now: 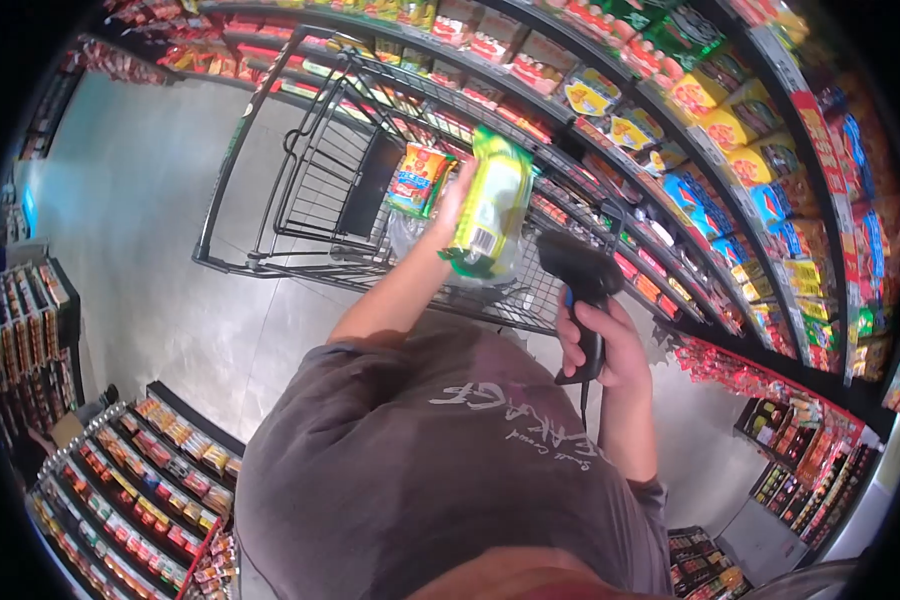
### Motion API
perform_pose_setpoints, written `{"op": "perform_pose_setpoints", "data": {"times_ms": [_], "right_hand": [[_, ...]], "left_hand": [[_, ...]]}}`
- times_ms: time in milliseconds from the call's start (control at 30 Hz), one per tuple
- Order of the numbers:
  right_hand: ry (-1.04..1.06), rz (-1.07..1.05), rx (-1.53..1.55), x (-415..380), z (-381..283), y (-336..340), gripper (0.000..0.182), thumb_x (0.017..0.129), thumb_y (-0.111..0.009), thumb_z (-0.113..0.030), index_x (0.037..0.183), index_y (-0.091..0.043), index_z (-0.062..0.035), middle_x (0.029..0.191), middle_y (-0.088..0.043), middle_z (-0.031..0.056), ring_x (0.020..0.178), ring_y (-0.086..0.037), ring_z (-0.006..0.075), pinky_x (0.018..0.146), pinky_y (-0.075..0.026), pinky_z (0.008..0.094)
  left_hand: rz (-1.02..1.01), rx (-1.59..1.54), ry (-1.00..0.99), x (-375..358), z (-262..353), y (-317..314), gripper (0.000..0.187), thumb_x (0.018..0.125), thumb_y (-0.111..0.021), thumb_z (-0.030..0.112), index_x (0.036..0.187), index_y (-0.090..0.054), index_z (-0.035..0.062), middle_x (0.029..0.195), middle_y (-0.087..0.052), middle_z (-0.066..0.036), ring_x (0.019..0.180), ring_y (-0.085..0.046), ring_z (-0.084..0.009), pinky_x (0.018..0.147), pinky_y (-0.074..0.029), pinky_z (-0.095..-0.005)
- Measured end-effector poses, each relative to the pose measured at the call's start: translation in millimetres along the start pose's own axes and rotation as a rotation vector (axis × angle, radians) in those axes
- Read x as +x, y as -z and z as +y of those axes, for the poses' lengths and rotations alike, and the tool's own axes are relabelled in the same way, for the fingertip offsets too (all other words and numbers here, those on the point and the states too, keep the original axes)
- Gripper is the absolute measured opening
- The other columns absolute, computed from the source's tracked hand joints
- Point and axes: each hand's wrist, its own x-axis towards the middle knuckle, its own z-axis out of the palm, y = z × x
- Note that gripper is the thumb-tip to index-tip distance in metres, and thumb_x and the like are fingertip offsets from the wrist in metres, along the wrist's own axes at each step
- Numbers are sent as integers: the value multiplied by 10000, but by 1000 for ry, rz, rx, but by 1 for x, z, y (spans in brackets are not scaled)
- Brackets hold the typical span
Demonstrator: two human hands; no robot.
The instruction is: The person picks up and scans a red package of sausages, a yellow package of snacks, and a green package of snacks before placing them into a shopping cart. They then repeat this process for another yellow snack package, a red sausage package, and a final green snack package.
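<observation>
A person's left hand (pixel 454 208) is wrapped around the side of a tall, glossy green-and-yellow plastic package (pixel 500 195) above a black wire shopping cart (pixel 373 185), its fingers largely hidden by the wrapper, while the right hand (pixel 615 340) curls firmly around the grip of a black pistol-shaped handheld scanner (pixel 578 268) just to the package's right. The slick film could slip, since only 1 hand appears to support the package, and a loosened hold would likely drop it into the basket. Glare or creases in the wrapper could also spoil a reading of the black-and-white printed barcode (pixel 483 240), as could a poor angle between the scanner's head and the label. The scanner's thin black cable (pixel 583 410), hanging in front of the person's grey printed shirt (pixel 450 430), might snag if pulled. The package stands slightly tilted, bright green at its 2 ends, with a pale panel in the middle and the barcode low on the side facing the wearer. Just left of the hand is a smaller orange-and-red packet (pixel 417 180) with blue lettering; whether it rests in the cart or is also held cannot be told.
</observation>
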Motion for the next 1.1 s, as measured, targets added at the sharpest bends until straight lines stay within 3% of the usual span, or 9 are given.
{"op": "perform_pose_setpoints", "data": {"times_ms": [133, 200, 333, 467, 533, 700, 900, 1000, 1100], "right_hand": [[46, 288, -19, -9, 22, 37, 241, 985, -559, -173, 1145, -516, 3, 752, -535, 71, 520, -538, 146, 454, -552, 324], [55, 376, 1, -15, 32, 52, 223, 982, -567, -169, 1144, -529, -19, 749, -544, 60, 528, -542, 154, 458, -541, 331], [17, 524, 85, -22, 45, 69, 214, 995, -560, -201, 1135, -523, -43, 739, -538, 46, 520, -527, 144, 468, -535, 314], [-25, 616, 77, -22, 48, 71, 255, 987, -583, -241, 1147, -517, -55, 732, -531, 42, 533, -529, 150, 484, -516, 311], [-54, 657, 19, -18, 50, 67, 301, 997, -563, -303, 1140, -519, -42, 713, -490, 28, 508, -489, 125, 463, -483, 282], [-147, 755, 7, -14, 53, 68, 299, 1000, -567, -287, 1156, -514, -38, 725, -505, 35, 535, -511, 141, 480, -498, 301], [-113, 765, -122, -20, 64, 83, 279, 984, -608, -258, 1129, -519, -37, 741, -529, 38, 543, -530, 135, 491, -517, 303], [-123, 971, -697, -17, 93, 100, 307, 888, -730, -188, 1065, -535, -29, 797, -588, 65, 564, -601, 132, 490, -516, 286], [205, 1101, -1174, -18, 146, 169, 373, 816, -769, -162, 1087, -565, -8, 850, -626, 118, 746, -661, 265, 653, -525, 373]], "left_hand": [[252, 311, -46, -5, 9, 85, 328, 1048, -463, 392, 1177, -591, 119, 1050, -659, -37, 923, -652, -200, 811, -541, -379], [629, 797, -319, -19, 29, 80, 236, 1067, -453, 340, 1047, -577, 139, 952, -594, 13, 862, -562, -123, 781, -480, -319], [429, 1228, -399, 0, 102, 129, 277, 1068, -466, 346, 994, -558, 96, 885, -526, 22, 827, -456, -108, 799, -431, -284], [413, 2113, -438, 41, 149, 171, 250, 1016, -492, 355, 1045, -569, 119, 1093, -619, -131, 1073, -520, -374, 890, -443, -473], [484, 2258, -361, 58, 149, 179, 214, 1007, -479, 324, 1106, -572, 159, 1158, -614, -74, 1165, -496, -324, 937, -426, -529], [622, 2505, -237, 93, 128, 233, 397, 913, -597, 329, 1275, -536, 176, 1324, -513, -110, 1302, -429, -301, 1121, -308, -485], [653, 2494, -302, 50, 124, 225, 576, 842, -659, 291, 1377, -479, 178, 1363, -476, -156, 1394, -352, -318, 1171, -268, -487], [646, 2366, 190, -18, 125, 174, 571, 842, -645, 342, 1365, -511, 154, 1411, -502, -165, 1343, -447, -351, 1105, -369, -523], [523, 2394, 280, -80, 118, 134, 483, 887, -597, 403, 1285, -587, 130, 1307, -609, -165, 1213, -576, -366, 1029, -431, -564]]}}
